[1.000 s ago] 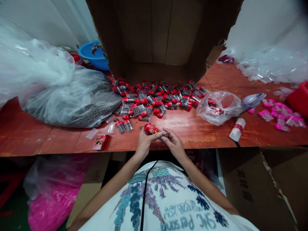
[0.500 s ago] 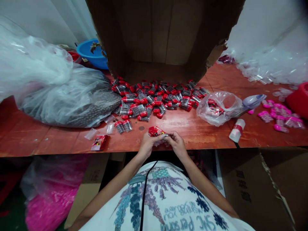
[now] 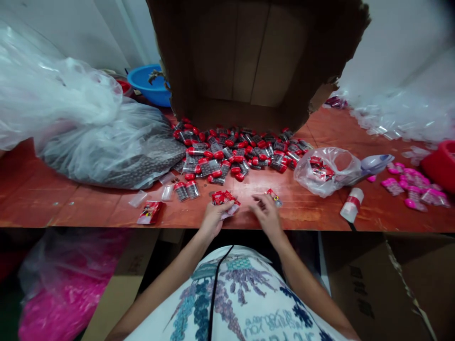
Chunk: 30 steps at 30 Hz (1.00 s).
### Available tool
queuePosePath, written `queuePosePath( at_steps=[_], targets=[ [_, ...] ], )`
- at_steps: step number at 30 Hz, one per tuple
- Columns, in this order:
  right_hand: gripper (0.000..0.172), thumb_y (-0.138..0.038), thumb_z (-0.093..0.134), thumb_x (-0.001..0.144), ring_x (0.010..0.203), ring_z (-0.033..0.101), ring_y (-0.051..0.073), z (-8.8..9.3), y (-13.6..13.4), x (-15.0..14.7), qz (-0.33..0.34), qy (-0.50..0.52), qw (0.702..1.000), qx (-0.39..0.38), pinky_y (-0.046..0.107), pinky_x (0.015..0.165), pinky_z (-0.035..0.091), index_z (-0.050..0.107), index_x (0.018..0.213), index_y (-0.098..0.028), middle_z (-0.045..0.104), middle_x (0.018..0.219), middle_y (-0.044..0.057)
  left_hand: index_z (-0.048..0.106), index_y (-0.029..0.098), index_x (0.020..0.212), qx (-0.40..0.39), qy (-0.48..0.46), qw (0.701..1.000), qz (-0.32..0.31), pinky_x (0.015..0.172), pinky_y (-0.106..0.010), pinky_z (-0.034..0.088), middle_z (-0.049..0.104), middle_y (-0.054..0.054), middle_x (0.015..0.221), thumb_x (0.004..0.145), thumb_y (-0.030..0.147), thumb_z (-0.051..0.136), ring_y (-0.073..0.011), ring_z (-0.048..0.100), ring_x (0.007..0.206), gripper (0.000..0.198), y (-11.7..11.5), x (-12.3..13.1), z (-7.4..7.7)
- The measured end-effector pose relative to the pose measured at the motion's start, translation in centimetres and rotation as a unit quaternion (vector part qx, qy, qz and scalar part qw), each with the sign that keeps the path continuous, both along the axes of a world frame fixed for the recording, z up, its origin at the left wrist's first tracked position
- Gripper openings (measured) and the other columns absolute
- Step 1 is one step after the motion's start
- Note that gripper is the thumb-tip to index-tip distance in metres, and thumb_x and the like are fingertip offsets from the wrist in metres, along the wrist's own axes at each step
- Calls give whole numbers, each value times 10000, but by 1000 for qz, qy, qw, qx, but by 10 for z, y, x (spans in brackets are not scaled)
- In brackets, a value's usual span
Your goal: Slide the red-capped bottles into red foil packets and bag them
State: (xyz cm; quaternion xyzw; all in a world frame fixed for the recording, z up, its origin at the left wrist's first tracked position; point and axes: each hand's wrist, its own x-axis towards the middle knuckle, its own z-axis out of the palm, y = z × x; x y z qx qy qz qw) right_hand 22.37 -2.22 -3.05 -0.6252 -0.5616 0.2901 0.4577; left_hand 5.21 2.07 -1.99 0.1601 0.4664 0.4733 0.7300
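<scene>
My left hand (image 3: 213, 218) is closed around a small stack of red printed cards (image 3: 224, 198) just above the front of the table. To its right, my right hand (image 3: 267, 215) has its fingers apart and appears to hold nothing. Just past those fingers lies a single red printed card (image 3: 274, 197), partly hidden by the hand. Another pile of red cards (image 3: 150, 211) rests at the table edge on the left. Beyond both hands spreads a heap of small clear containers with red caps and dark contents (image 3: 234, 154).
A large torn cardboard box (image 3: 245, 106) stands open behind the heap. Left is a clear bag of dark beads (image 3: 117, 156); right are a plastic bag with red cards (image 3: 320, 170), a scoop (image 3: 375, 163), a white roll (image 3: 351, 205) and pink-capped containers (image 3: 414, 177).
My right hand has come away from the stack and moved right, and a single card now lies beside it. The left hand keeps the other cards. The view has shifted slightly.
</scene>
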Motion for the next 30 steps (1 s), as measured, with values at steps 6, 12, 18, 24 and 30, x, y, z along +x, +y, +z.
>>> queuePosePath(
  at_steps=[6, 12, 18, 24, 30],
  targets=[
    [286, -263, 550, 837, 818, 606, 158, 3, 26, -59, 111, 71, 991, -3, 261, 720, 488, 593, 1118, -236, 636, 896, 14, 664, 109, 735, 36, 45, 997, 47, 573, -260, 544, 685, -31, 654, 480, 162, 840, -147, 643, 569, 314, 0, -16, -3],
    [289, -302, 417, 919, 810, 608, 158, 7, 70, -43, 180, -50, 982, 25, 285, 767, 476, 600, 1136, -250, 661, 901, 18, 655, 100, 695, 43, 34, 991, 119, 521, -208, 505, 664, -15, 625, 478, 166, 848, -126, 630, 545, 298, 5, -34, -1],
    [360, -262, 538, 834, 1028, 526, 273, -3, 138, -8, -37, -232, 972, 17, 435, 936, 387, 603, 1162, -128, 589, 1103, 169, 628, 105, 680, -10, -40, 988, 150, 496, -191, 504, 659, -17, 644, 581, 66, 785, -114, 628, 544, 190, 13, -37, 0],
    [408, -234, 535, 803, 870, 559, 205, -3, 102, -4, -29, -150, 987, 42, 371, 858, 446, 593, 1204, -179, 552, 1047, 98, 609, 119, 682, -86, -96, 982, 141, 528, -200, 528, 660, -32, 659, 751, 21, 626, -121, 642, 585, 121, 16, -39, 7],
    [390, -306, 592, 808, 838, 567, 161, 20, 14, -37, 31, 69, 997, 36, 282, 732, 492, 603, 1196, -270, 549, 978, 34, 597, 124, 676, -106, -134, 976, 136, 560, -220, 548, 653, -23, 646, 781, 39, 608, -110, 627, 563, 136, 22, -33, 6]
  ],
)
